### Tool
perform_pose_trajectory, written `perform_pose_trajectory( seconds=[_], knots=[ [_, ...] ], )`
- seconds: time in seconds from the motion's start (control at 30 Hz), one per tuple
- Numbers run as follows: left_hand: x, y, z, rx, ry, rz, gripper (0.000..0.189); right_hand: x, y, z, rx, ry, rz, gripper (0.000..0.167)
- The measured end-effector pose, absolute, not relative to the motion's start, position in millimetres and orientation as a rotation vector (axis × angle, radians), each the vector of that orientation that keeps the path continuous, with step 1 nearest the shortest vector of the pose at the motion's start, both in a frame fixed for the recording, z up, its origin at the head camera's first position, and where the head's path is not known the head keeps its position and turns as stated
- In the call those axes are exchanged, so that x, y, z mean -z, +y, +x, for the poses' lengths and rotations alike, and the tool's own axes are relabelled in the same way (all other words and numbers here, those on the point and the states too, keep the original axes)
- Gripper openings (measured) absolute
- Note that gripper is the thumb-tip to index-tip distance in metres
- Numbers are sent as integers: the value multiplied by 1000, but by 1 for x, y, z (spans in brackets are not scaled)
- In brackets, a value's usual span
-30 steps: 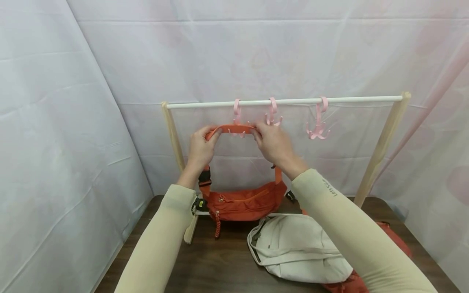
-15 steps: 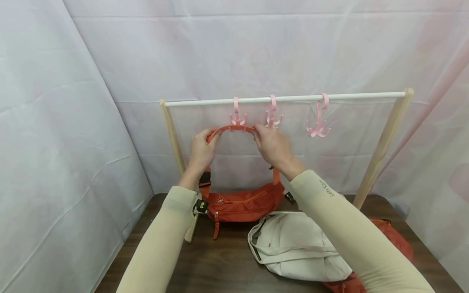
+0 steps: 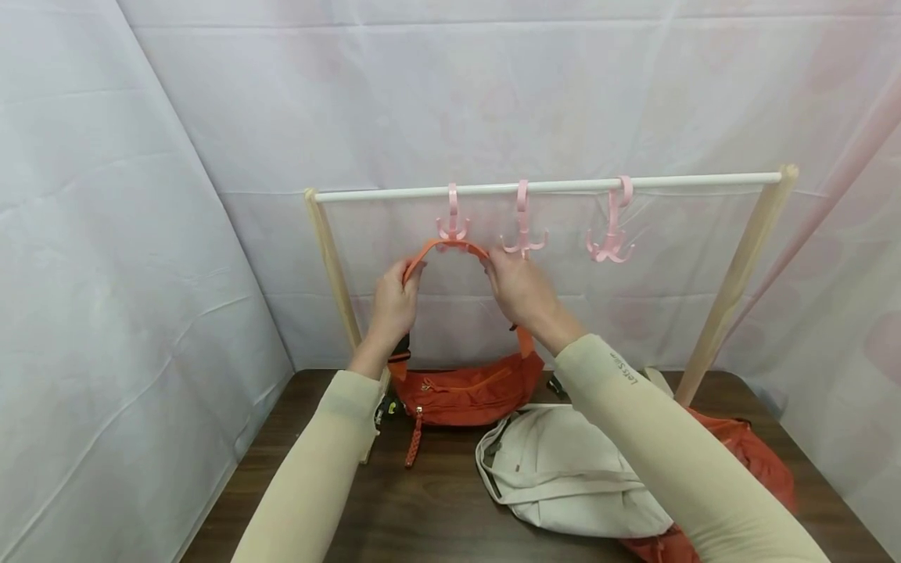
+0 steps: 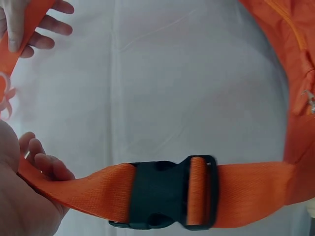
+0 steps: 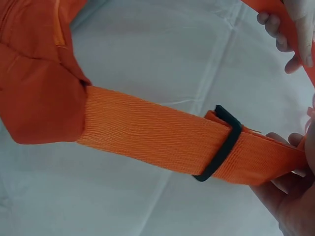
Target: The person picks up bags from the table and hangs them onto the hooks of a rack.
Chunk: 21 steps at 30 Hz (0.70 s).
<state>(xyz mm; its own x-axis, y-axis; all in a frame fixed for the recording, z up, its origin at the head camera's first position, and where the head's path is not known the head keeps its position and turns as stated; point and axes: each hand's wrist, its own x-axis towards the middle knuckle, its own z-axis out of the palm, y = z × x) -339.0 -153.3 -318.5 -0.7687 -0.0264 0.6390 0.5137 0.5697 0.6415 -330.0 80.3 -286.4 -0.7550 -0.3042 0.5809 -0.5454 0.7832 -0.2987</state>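
Observation:
An orange-red waist bag (image 3: pixel 464 395) hangs by its orange strap (image 3: pixel 422 254) below both hands. My left hand (image 3: pixel 394 301) pinches the strap's left side between thumb and fingers; a black buckle (image 4: pixel 162 194) sits just below that grip in the left wrist view. On the other side, my right hand (image 3: pixel 522 289) pinches the strap above a black slider (image 5: pixel 219 142). Between the hands the strap arches across the lower prongs of the leftmost pink hook (image 3: pixel 453 219). In the head view I cannot tell whether the strap rests on a prong.
A white rail (image 3: pixel 415 192) on wooden posts carries the middle pink hook (image 3: pixel 523 227) and the right pink hook (image 3: pixel 611 234). On the dark wooden table (image 3: pixel 422 516) lies a cream bag (image 3: pixel 563 469), with another red bag (image 3: pixel 753 450) partly under my right forearm.
My left hand has slid lower along the strap, and my right hand is slightly lower. The strap now arches more steeply at the leftmost hook. Both hands keep their hold.

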Motion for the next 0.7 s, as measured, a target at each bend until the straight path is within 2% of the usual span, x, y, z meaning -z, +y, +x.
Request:
perform_pose_trajectory(
  seconds=[0.7],
  knots=[
    [347, -156, -324, 1229, -2279, -358, 32, 321, 84, -330, -675, -2511, 637, 27]
  ],
)
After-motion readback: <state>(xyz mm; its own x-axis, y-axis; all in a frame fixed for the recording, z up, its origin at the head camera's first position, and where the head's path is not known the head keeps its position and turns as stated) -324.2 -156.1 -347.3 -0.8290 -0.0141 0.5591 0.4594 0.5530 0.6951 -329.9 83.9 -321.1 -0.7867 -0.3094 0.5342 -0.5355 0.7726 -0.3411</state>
